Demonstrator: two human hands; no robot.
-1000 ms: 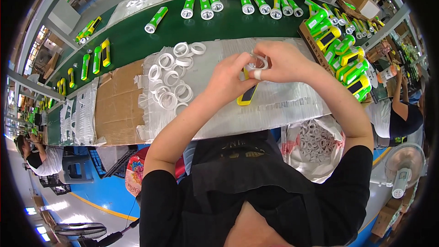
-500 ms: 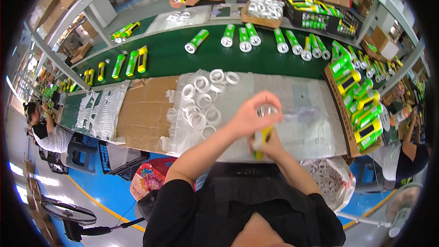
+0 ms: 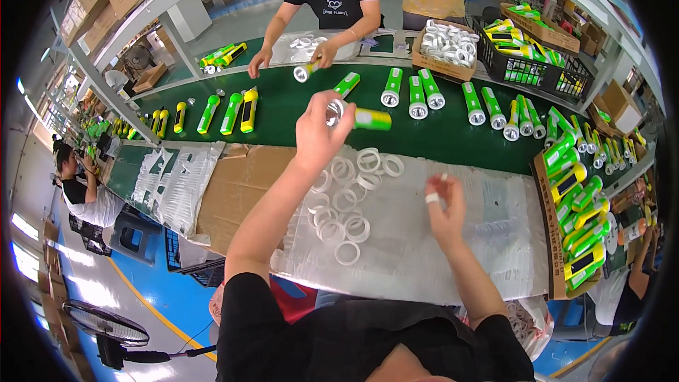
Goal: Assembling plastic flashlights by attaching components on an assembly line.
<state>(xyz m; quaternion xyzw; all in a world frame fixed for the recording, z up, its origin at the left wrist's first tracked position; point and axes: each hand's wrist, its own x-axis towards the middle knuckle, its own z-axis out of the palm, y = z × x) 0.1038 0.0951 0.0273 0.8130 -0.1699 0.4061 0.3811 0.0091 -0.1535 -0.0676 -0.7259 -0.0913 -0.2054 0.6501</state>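
Flashlight carried out over the belt; right hand freed

We found the hands parted. Half a second earlier both had met around one flashlight above the near sheet; at this moment the left hand (image 3: 320,134) alone held the green-and-yellow flashlight (image 3: 371,119), its fingers grasping around the reflector end while the body pointed right. We placed the flashlight above the near part of the green belt (image 3: 276,107), beyond the white rings (image 3: 329,219). We could not tell whether it touched the surface (the fisheye view flattened height), and the fingers hid part of the head's rim.

The right hand (image 3: 447,216) had released its hold. It hung above the plastic sheet (image 3: 389,255), right of the rings, with fingers loosely bent and nothing visible in the grasp; a white wrap showed on one finger.

We judged that two-handed handling of this piece had ended, leaving the right hand available.

We also noted a co-worker's hand (image 3: 325,53) at the far side, now reaching over the belt with another flashlight (image 3: 302,73), close to the person's own. The cardboard box (image 3: 553,240) at the right remained heaped with similar pieces.
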